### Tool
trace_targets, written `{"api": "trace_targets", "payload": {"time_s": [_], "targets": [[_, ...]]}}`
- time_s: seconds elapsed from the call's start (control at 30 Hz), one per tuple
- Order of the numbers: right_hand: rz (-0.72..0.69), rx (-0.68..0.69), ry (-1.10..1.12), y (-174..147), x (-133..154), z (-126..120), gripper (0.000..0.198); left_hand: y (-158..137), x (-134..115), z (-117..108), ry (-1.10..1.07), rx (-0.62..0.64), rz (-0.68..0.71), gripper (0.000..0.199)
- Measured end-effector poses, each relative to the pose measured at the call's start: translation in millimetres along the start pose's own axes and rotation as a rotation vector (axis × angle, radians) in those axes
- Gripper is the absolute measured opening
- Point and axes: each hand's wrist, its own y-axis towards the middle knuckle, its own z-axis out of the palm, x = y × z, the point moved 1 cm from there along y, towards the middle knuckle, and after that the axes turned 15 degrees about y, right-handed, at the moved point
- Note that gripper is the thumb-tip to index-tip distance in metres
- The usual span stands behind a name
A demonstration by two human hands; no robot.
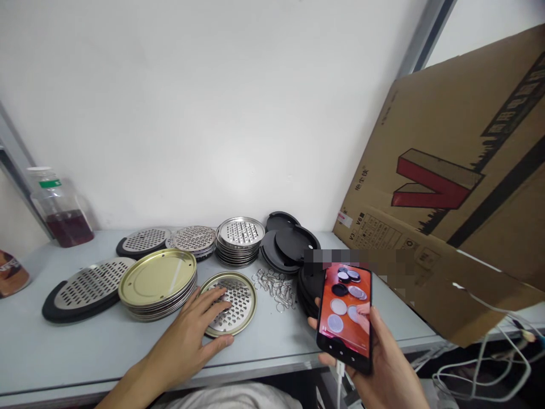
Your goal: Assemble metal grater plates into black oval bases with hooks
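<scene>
Bare table (pixel 272 336) lies between the disc (pixel 242 309) and the front edge; the gold stack (pixel 157 275) sits just left of the disc, rings (pixel 280 288) just right. The left hand (pixel 191 330) spreads loose fingers over the disc's left part, thumb at its front rim; the right hand (pixel 385 347) grips the phone (pixel 346 312) with curled fingers.

Your left hand (pixel 200 318) covers the left part of the grater disc (pixel 240 307). Your phone (pixel 344 318) hides your right hand's (pixel 385 360) palm and some black lids (pixel 310 284) — pixel blocks blur its top edge. The picture's edges cut off the orange-labelled bottle (pixel 12 274) and the cardboard box (pixel 447 187), whose smallest print is unreadable.
</scene>
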Motion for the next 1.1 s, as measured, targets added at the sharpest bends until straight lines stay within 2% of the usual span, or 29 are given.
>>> {"api": "trace_targets", "payload": {"time_s": [0.4, 0.6, 0.8, 1.1], "targets": [[0.016, -0.003, 0.003, 0.3, 0.0, 0.2, 0.069, 0.4, 0.2, 0.0, 0.029, 0.063, 0.009, 0.05], [0.025, 0.017, 0.018, 1.7, -0.9, -3.0, 0.068, 0.5, 0.6, 1.3, 0.043, 0.052, 0.013, 0.05], [0.026, -0.01, 0.03, 0.2, -0.3, -0.9, 0.075, -0.3, 2.1, 3.6, 0.044, 0.047, 0.011, 0.05], [0.022, 0.011, 0.025, 1.3, -1.7, -2.9, 0.07, -0.2, 1.8, 2.8, 0.048, 0.051, 0.018, 0.051]]}}
